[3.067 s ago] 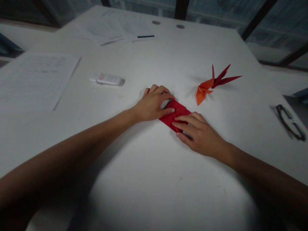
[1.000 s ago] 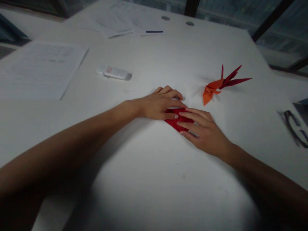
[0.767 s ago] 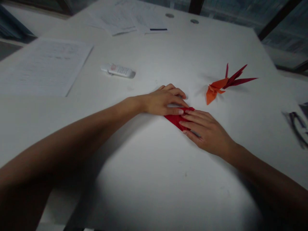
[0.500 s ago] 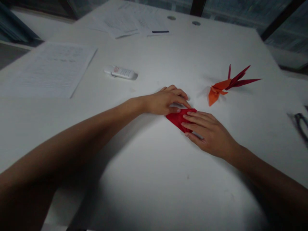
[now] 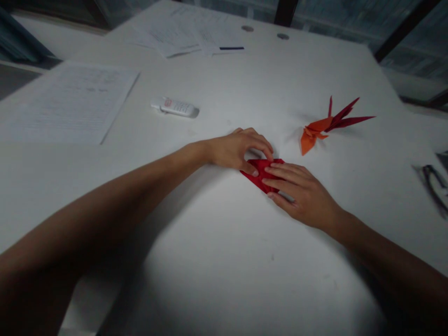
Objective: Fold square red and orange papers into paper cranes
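A small folded red paper lies flat on the white table. My left hand arches over its left and upper part, thumb and fingertips touching the paper with a gap between them. From the right, my right hand lies flat across the paper's right part, fingers stretched out and pressing on it. Behind my right hand stands a folded paper figure, orange in front with dark red points at the back.
A white tube-like dispenser lies behind my left wrist. Printed sheets are at the left, more papers at the back. Black-handled scissors, partly cut off, lie at the right edge. Two round holes mark the table's far side.
My left thumb has moved down onto the red paper and its fingers are more curled, showing more of the paper's upper edge. My right hand has stayed almost still.
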Demonstrator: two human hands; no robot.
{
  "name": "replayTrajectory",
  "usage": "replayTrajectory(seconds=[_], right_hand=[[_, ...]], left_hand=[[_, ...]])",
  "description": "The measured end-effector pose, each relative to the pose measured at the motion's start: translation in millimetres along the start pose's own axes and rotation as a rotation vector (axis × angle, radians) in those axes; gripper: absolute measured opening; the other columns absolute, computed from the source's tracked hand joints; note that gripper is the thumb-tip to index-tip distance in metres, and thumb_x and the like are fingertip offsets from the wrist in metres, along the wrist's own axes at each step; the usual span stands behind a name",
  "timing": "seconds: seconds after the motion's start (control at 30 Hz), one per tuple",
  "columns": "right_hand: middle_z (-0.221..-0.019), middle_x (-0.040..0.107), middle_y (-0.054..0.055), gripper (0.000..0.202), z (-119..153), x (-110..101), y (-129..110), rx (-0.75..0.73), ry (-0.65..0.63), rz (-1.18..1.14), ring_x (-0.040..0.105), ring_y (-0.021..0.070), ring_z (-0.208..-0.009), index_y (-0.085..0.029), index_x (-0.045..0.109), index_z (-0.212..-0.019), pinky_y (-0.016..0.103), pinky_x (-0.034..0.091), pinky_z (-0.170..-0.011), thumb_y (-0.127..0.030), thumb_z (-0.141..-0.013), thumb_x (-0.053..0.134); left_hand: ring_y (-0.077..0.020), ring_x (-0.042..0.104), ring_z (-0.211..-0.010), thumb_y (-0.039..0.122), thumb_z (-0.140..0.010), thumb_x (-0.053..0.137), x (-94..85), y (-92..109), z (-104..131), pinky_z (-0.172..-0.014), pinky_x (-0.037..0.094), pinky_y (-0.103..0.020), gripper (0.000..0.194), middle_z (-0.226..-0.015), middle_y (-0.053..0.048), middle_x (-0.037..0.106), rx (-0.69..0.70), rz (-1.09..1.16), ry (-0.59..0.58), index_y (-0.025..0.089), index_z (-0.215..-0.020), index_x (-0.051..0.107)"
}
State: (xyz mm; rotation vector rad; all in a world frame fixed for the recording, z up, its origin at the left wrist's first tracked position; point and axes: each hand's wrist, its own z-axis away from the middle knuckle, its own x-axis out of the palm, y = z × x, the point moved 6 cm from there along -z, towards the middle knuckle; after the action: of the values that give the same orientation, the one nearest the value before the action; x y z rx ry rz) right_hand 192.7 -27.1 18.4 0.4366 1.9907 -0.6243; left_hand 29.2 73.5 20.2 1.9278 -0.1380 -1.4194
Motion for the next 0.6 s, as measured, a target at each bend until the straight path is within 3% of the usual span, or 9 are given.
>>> replayTrajectory(seconds=[0.2,0.33,0.47,0.6], right_hand=[[-0.131,0.066,0.016,0.03,-1.8,-10.5,-0.4,0.096,0.089,-0.049,0.064,0.031,-0.121,-0.021,0.069,-0.126,0.052,0.056,-0.102,-0.023,-0.097,0.065],[-0.11,0.068,0.011,0.024,-1.5,-6.8,1.3,0.106,0.04,-0.009,0.065,0.0284,-0.102,-0.023,0.072,-0.12,0.051,0.057,-0.092,-0.026,-0.097,0.064],[-0.111,0.067,0.011,0.021,-1.4,-3.4,1.1,0.098,0.003,-0.011,0.064,0.0271,-0.101,-0.023,0.073,-0.117,0.049,0.055,-0.092,-0.024,-0.099,0.062],[-0.111,0.063,0.011,0.015,-1.7,-6.4,2.6,0.158,0.055,-0.04,0.064,0.0258,-0.102,-0.022,0.072,-0.109,0.045,0.056,-0.093,-0.022,-0.099,0.061]], left_hand=[[-0.0281,0.054,-0.133,0.034,-0.084,0.076,-0.6,2.4,-1.0,-0.116,0.031,-0.045,0.033,-0.134,-0.001,0.07,-0.02,-0.024,0.003,0.033,-0.117,0.075],[-0.0242,0.064,-0.112,0.036,-0.087,0.072,-2.7,2.0,-3.0,-0.104,0.043,-0.037,0.042,-0.118,-0.005,0.076,-0.023,-0.019,0.128,0.027,-0.129,0.07],[-0.0206,0.065,-0.095,0.027,-0.091,0.064,-1.2,-3.2,-3.2,-0.09,0.048,-0.033,0.046,-0.112,-0.006,0.075,-0.058,-0.034,0.211,0.025,-0.137,0.065],[-0.0214,0.064,-0.109,0.015,-0.089,0.059,-1.4,-1.3,-2.5,-0.096,0.05,-0.034,0.041,-0.122,-0.01,0.068,0.042,0.047,0.252,0.022,-0.128,0.07]])
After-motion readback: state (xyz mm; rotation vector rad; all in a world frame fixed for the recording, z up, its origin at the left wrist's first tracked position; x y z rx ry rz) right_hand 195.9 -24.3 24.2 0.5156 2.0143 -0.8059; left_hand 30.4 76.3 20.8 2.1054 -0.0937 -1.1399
